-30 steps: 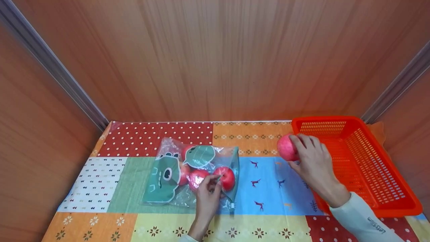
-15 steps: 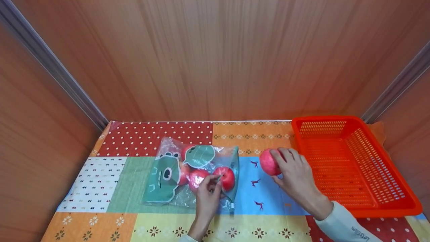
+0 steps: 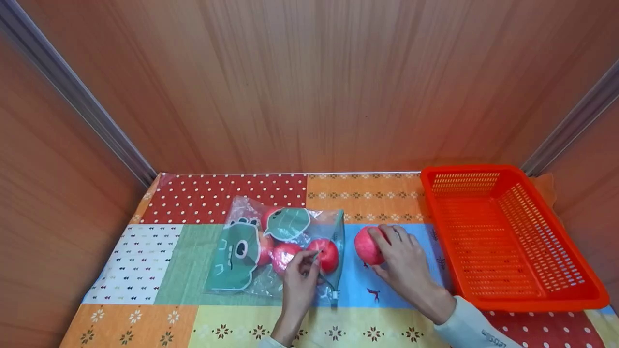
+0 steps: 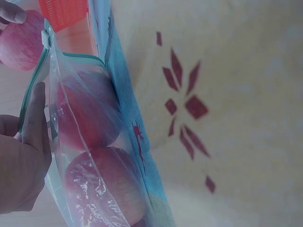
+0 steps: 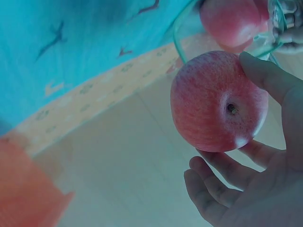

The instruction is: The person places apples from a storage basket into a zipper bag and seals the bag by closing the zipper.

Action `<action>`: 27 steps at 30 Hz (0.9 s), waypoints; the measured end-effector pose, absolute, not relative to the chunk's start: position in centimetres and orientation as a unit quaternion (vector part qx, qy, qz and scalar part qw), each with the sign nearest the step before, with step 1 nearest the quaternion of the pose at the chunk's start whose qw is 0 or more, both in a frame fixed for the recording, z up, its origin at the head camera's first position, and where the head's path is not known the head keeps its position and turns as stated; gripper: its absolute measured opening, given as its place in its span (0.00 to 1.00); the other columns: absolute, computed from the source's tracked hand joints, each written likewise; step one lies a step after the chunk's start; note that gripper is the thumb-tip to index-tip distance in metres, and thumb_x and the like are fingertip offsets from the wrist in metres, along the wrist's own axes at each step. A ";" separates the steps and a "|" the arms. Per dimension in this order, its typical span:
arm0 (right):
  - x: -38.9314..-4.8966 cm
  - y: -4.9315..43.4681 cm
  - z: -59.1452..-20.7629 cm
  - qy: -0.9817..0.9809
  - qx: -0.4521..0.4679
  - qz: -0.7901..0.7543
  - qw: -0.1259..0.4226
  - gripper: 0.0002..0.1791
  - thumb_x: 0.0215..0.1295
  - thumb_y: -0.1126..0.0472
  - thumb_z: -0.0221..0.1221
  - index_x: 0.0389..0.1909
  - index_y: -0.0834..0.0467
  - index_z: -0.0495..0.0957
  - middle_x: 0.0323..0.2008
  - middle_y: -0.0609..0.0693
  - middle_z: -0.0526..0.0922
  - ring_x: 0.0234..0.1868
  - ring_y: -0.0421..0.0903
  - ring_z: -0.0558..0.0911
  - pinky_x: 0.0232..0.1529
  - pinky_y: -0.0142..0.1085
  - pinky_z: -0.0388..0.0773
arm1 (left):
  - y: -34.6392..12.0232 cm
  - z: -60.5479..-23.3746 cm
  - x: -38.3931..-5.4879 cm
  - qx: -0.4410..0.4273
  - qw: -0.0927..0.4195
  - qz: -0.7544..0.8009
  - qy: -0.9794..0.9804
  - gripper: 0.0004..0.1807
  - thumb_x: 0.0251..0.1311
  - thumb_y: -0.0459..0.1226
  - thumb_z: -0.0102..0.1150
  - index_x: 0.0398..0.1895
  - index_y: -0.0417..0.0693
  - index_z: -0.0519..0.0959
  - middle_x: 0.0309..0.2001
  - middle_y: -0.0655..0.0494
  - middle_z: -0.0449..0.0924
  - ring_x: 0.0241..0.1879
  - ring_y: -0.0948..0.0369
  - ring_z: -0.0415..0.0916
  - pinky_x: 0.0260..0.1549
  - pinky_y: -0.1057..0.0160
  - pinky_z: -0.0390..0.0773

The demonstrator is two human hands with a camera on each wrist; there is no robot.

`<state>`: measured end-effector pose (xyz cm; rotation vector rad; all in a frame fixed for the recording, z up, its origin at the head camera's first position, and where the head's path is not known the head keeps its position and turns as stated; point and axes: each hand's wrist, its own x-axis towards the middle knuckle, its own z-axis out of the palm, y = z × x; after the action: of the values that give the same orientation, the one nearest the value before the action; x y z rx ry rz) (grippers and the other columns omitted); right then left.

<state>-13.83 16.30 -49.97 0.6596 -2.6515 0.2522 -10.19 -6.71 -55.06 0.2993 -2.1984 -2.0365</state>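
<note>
A clear zip bag point(image 3: 229, 270) with green cartoon prints lies on the patchwork cloth, several red apples point(image 3: 327, 256) inside. My left hand point(image 3: 299, 282) pinches the upper layer of the bag's mouth and lifts it. In the left wrist view the green zip edge point(image 4: 29, 90) runs between thumb and fingers, and the mouth gapes. Just right of that mouth, my right hand point(image 3: 408, 263) holds another apple point(image 3: 366, 245) by thumb and fingertips. The right wrist view shows this apple point(image 5: 203, 104) stem end toward the camera, in front of the bag's opening.
An orange-red plastic basket point(image 3: 537, 305) with slotted walls stands at the right, with no fruit visible in it. Wooden panels point(image 3: 309, 96) enclose the back and both sides. The blue cloth patch point(image 3: 355, 290) lies between bag and basket.
My right hand has carried the apple leftward and down, from beside the basket's left rim to near the bag's mouth. My left hand and the bag stay in place.
</note>
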 end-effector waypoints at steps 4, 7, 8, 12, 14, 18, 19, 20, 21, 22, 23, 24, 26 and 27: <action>-13.7 15.4 -50.9 -0.941 0.254 0.090 0.206 0.46 0.39 0.53 0.87 0.62 0.56 0.79 0.56 0.58 0.82 0.56 0.58 0.80 0.52 0.53 0.85 | -6.6 -55.0 -10.2 0.102 0.064 -0.675 -0.728 0.14 0.70 0.28 0.63 0.56 0.39 0.81 0.43 0.48 0.81 0.33 0.56 0.81 0.29 0.60 0.88; -13.6 14.9 -51.5 -0.941 0.258 0.093 0.198 0.46 0.40 0.52 0.87 0.63 0.55 0.78 0.56 0.58 0.82 0.56 0.58 0.80 0.52 0.54 0.85 | -6.6 -55.0 -10.2 0.104 0.064 -0.674 -0.728 0.13 0.70 0.27 0.63 0.56 0.39 0.81 0.42 0.48 0.81 0.33 0.57 0.81 0.28 0.60 0.88; -13.5 14.8 -51.7 -0.941 0.258 0.093 0.196 0.46 0.40 0.52 0.87 0.63 0.55 0.78 0.56 0.58 0.82 0.57 0.58 0.80 0.53 0.54 0.86 | -6.6 -55.0 -10.2 0.104 0.064 -0.674 -0.729 0.13 0.70 0.27 0.62 0.56 0.39 0.81 0.42 0.48 0.80 0.33 0.57 0.81 0.28 0.59 0.88; -13.5 14.3 -52.1 -0.942 0.256 0.099 0.192 0.46 0.40 0.52 0.87 0.63 0.54 0.78 0.57 0.58 0.82 0.56 0.58 0.80 0.52 0.53 0.85 | -6.6 -55.0 -10.2 0.103 0.067 -0.673 -0.730 0.13 0.69 0.26 0.63 0.55 0.39 0.82 0.41 0.48 0.80 0.32 0.56 0.81 0.28 0.59 0.88; -13.5 14.1 -52.3 -0.942 0.256 0.102 0.192 0.45 0.40 0.52 0.87 0.63 0.54 0.78 0.57 0.58 0.82 0.56 0.58 0.80 0.52 0.53 0.85 | -6.6 -55.1 -10.2 0.101 0.069 -0.672 -0.730 0.13 0.69 0.27 0.63 0.55 0.39 0.82 0.40 0.48 0.80 0.31 0.56 0.81 0.28 0.60 0.88; -13.4 13.7 -52.8 -0.942 0.256 0.108 0.187 0.46 0.39 0.52 0.87 0.63 0.54 0.78 0.57 0.58 0.82 0.57 0.58 0.79 0.51 0.53 0.85 | -6.6 -55.1 -10.2 0.094 0.075 -0.673 -0.730 0.13 0.69 0.26 0.63 0.54 0.38 0.82 0.39 0.47 0.80 0.30 0.56 0.81 0.27 0.61 0.87; -13.4 13.6 -52.9 -0.943 0.256 0.109 0.184 0.46 0.39 0.52 0.87 0.63 0.54 0.78 0.57 0.57 0.82 0.57 0.58 0.79 0.52 0.53 0.85 | -6.6 -55.1 -10.3 0.095 0.074 -0.672 -0.730 0.13 0.69 0.26 0.62 0.54 0.38 0.82 0.39 0.47 0.80 0.30 0.56 0.81 0.27 0.62 0.87; -13.4 13.5 -53.0 -0.943 0.256 0.110 0.181 0.46 0.39 0.52 0.87 0.63 0.54 0.78 0.57 0.57 0.82 0.57 0.57 0.79 0.52 0.52 0.85 | -6.7 -55.0 -10.3 0.095 0.073 -0.672 -0.731 0.13 0.69 0.26 0.62 0.54 0.37 0.82 0.39 0.47 0.80 0.30 0.56 0.81 0.27 0.62 0.87; -13.4 13.4 -53.0 -0.944 0.257 0.110 0.178 0.46 0.39 0.52 0.87 0.63 0.54 0.78 0.57 0.57 0.82 0.57 0.57 0.79 0.52 0.52 0.85 | -6.7 -55.0 -10.3 0.097 0.071 -0.671 -0.732 0.13 0.69 0.26 0.62 0.54 0.37 0.82 0.39 0.47 0.80 0.30 0.56 0.81 0.27 0.63 0.87; -13.3 13.3 -53.1 -0.944 0.257 0.110 0.175 0.46 0.39 0.52 0.87 0.63 0.54 0.78 0.56 0.57 0.82 0.57 0.57 0.79 0.52 0.52 0.86 | -6.7 -55.0 -10.3 0.099 0.068 -0.669 -0.733 0.13 0.69 0.26 0.62 0.55 0.38 0.82 0.40 0.47 0.80 0.31 0.56 0.81 0.28 0.63 0.87; -13.3 13.2 -53.2 -0.944 0.256 0.112 0.173 0.46 0.39 0.53 0.87 0.63 0.54 0.78 0.56 0.57 0.81 0.57 0.57 0.79 0.52 0.52 0.86 | -6.7 -55.0 -10.3 0.101 0.066 -0.667 -0.735 0.13 0.69 0.26 0.62 0.55 0.38 0.82 0.40 0.47 0.80 0.31 0.56 0.81 0.28 0.63 0.87; -13.3 13.1 -53.2 -0.944 0.256 0.114 0.172 0.46 0.40 0.53 0.87 0.63 0.54 0.78 0.56 0.56 0.82 0.57 0.57 0.79 0.52 0.52 0.86 | -6.7 -54.9 -10.3 0.103 0.064 -0.665 -0.736 0.13 0.70 0.26 0.62 0.55 0.38 0.82 0.40 0.48 0.80 0.31 0.56 0.81 0.28 0.64 0.87; -13.3 13.0 -53.2 -0.945 0.254 0.119 0.169 0.46 0.39 0.53 0.87 0.63 0.54 0.78 0.57 0.57 0.81 0.58 0.57 0.79 0.53 0.52 0.86 | -6.7 -54.9 -10.2 0.105 0.061 -0.664 -0.738 0.13 0.70 0.26 0.62 0.55 0.38 0.82 0.40 0.48 0.80 0.31 0.56 0.81 0.28 0.63 0.87; -13.3 12.9 -53.2 -0.945 0.253 0.122 0.169 0.46 0.39 0.54 0.87 0.63 0.55 0.79 0.57 0.57 0.81 0.58 0.57 0.79 0.53 0.53 0.85 | -6.7 -54.9 -10.2 0.105 0.061 -0.664 -0.738 0.13 0.70 0.26 0.62 0.55 0.39 0.82 0.40 0.48 0.80 0.31 0.56 0.81 0.28 0.63 0.87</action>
<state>-13.28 12.92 -53.21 0.7203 -2.6852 0.3457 -10.24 -6.69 -54.88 0.3177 -2.2325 -2.0074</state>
